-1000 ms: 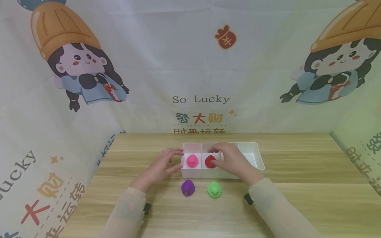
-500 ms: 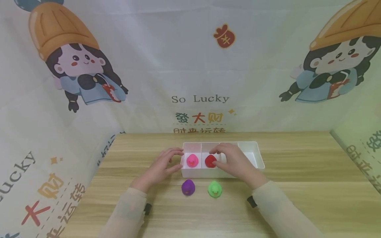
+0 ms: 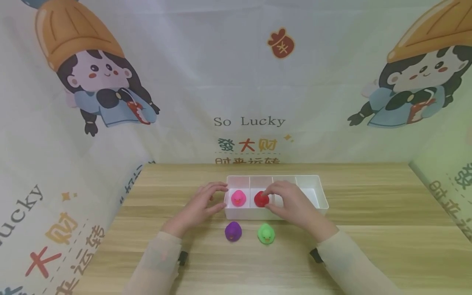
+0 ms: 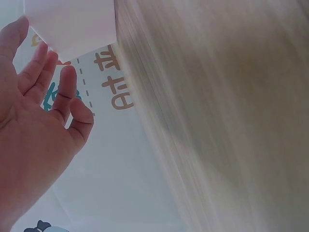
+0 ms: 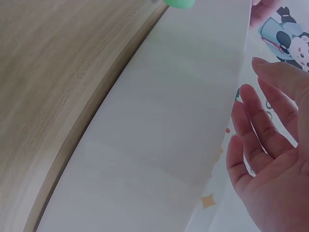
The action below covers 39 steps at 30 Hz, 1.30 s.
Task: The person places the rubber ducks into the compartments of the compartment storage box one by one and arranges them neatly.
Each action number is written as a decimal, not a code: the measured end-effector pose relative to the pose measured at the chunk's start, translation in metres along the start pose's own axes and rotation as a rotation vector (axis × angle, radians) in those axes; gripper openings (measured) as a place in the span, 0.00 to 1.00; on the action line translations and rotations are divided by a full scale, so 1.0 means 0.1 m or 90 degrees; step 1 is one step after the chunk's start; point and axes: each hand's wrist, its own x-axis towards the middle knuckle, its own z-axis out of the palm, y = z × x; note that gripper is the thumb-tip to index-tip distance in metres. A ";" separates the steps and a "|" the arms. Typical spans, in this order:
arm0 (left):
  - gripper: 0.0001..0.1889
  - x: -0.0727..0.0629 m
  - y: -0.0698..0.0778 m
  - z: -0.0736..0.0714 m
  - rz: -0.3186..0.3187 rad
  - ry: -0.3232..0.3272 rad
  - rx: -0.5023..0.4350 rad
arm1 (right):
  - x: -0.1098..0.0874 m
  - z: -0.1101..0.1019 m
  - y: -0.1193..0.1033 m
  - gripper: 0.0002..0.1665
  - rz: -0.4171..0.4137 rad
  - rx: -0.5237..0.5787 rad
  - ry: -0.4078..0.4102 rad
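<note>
A white compartment box stands on the table, split by dividers. In its leftmost compartment sits a pink toy duck; a red toy duck is in the one beside it. My left hand rests its fingertips at the box's left end, seen close by the box wall in the left wrist view. Over the compartments reaches my right hand, thumb and fingertips apart next to the red duck. The right wrist view shows that hand with nothing between its relaxed fingers; the red duck is hidden there.
In front of the box, a purple toy duck and a green toy duck sit on the wooden table. Printed cloth hangs behind the table's back edge and along both sides.
My right hand has drawn slightly right and toward me, its thumb shifting from the red duck's front to its right side. The left hand and all ducks stay in place.
</note>
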 end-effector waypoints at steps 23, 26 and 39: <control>0.25 -0.02 0.02 -0.01 -0.024 -0.008 -0.001 | -0.20 0.01 -0.11 0.16 -0.032 -0.026 -0.012; 0.25 -0.02 0.03 -0.01 -0.024 -0.009 -0.001 | -0.23 0.02 -0.12 0.16 -0.026 -0.029 -0.016; 0.25 -0.02 0.02 0.00 -0.011 -0.004 -0.005 | -0.31 0.02 -0.14 0.14 -0.016 -0.002 -0.053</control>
